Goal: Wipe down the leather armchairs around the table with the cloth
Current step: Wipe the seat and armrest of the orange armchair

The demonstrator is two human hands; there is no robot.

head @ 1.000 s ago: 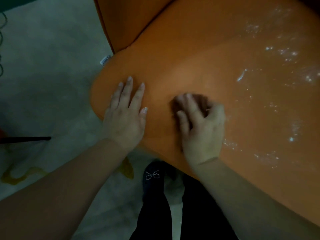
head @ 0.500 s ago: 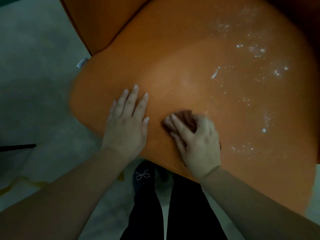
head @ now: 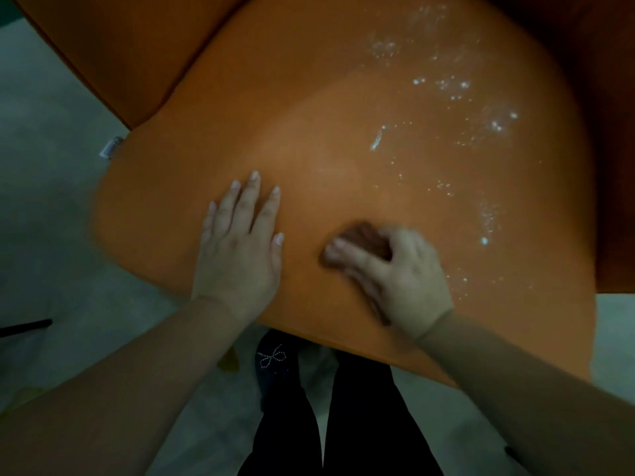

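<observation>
armchair seat (head: 343, 139) is looking like smooth orange leather, soft sheen, with wet glossy droplets (head: 488, 121) glinting on the far side. cloth (head: 364, 237) is showing dark, matt fabric. floor (head: 51, 166) is reading pale, matt.

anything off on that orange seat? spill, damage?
Yes: white, glistening droplets and streaks are scattered over the right half of the orange seat cushion, unwiped. They look like spray or foam, not damage. The right hand holds the brown cloth left of them; the left hand lies flat.
</observation>
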